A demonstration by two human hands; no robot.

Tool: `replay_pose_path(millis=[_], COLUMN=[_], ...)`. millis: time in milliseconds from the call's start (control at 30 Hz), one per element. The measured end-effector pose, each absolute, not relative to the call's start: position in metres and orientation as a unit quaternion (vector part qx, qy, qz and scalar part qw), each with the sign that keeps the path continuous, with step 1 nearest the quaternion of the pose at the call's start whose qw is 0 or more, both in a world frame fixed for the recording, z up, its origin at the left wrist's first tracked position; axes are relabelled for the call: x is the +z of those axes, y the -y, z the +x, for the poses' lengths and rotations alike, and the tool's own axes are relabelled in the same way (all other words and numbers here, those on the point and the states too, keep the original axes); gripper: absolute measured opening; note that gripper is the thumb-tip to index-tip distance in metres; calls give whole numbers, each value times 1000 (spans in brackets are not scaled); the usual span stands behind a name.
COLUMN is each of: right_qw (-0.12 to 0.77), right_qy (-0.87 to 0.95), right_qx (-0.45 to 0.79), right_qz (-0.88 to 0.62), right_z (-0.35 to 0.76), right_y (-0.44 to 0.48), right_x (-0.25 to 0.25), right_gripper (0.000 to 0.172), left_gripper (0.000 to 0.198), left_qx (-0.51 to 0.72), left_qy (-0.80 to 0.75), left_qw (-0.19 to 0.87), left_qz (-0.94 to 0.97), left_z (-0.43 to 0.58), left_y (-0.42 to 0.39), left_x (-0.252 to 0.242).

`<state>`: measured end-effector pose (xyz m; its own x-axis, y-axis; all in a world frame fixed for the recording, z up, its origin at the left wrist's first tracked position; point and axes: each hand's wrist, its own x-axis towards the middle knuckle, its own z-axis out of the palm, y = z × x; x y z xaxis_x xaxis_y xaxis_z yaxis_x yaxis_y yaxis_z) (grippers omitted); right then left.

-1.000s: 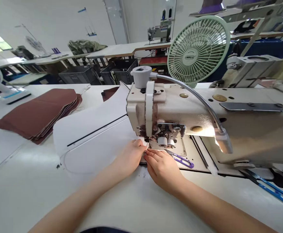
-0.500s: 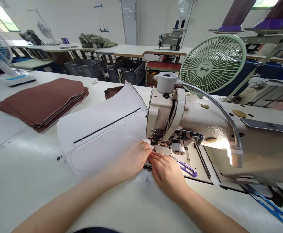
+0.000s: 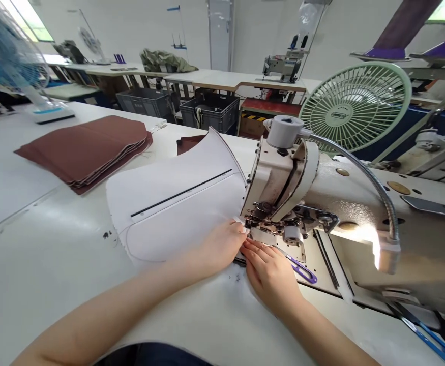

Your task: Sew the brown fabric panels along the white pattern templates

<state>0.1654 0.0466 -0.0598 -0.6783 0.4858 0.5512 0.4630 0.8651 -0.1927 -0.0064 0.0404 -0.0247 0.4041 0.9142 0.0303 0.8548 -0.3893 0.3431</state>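
Note:
A large white panel (image 3: 176,218) with a black-edged slot lies left of the sewing machine (image 3: 279,178), its right edge running to the needle area. My left hand (image 3: 226,244) is closed at the panel's near corner, fingertips pinched on its edge beside the presser foot. Just right of it, my right hand (image 3: 270,269) rests with fingers bent and pressed together at the same edge; whatever is under them is hidden. Purple-handled snips (image 3: 304,272) lie on the machine bed beside my right hand.
Brown panels (image 3: 88,150) are stacked at the left. A green fan (image 3: 354,109) stands behind the machine, and a flexible lamp (image 3: 390,249) hangs over its bed. Blue-handled scissors (image 3: 428,338) lie at the right front. Grey crates (image 3: 210,113) stand beyond the table.
The view has shifted left, so the scene sits further right in the picture. Both hands stay at the needle area, with little visible change in their hold.

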Motion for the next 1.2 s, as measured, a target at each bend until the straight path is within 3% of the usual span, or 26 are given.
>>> replay_pose_path(millis=[233,333,433,467,533,633,700,867,967,1200], right_qw=[293,289,290,291,290,288,288,284,270,213], right_qy=[922,923,923,922,922,922,921,913,904,842], right_qx=[19,9,4,4,5,-2,-7,13,36,348], right_qz=[-254,-254,-253,-254,-258,-260,-260,-291,-330,-353], right_z=[167,168,168,167,166,165,166,170,164,124], right_y=[-48,-48,-49,-49,-49,-47,-46,-43,-43,-31], right_x=[-58,-59,-59,-60,-59,-58,-58,-59,-58,-37], right_gripper=[29,29,27,27,26,26,26,25,27,30], left_gripper=[28,46,64,73,86,81,77,79,67,57], left_qx=[119,198,315,361,451,497,482,445,419,359], left_qy=[-508,-586,-718,-754,-795,-737,-690,-704,-738,-767], left_qw=[98,-39,-159,-137,21,347,451,457,458,492], left_qz=[848,785,601,531,406,300,297,311,263,203], left_z=[-24,-65,-112,-125,-141,-145,-143,-160,-181,-206], left_y=[-24,2,37,48,62,66,63,84,119,181], left_x=[-14,-5,3,4,3,-7,-15,-11,0,2])
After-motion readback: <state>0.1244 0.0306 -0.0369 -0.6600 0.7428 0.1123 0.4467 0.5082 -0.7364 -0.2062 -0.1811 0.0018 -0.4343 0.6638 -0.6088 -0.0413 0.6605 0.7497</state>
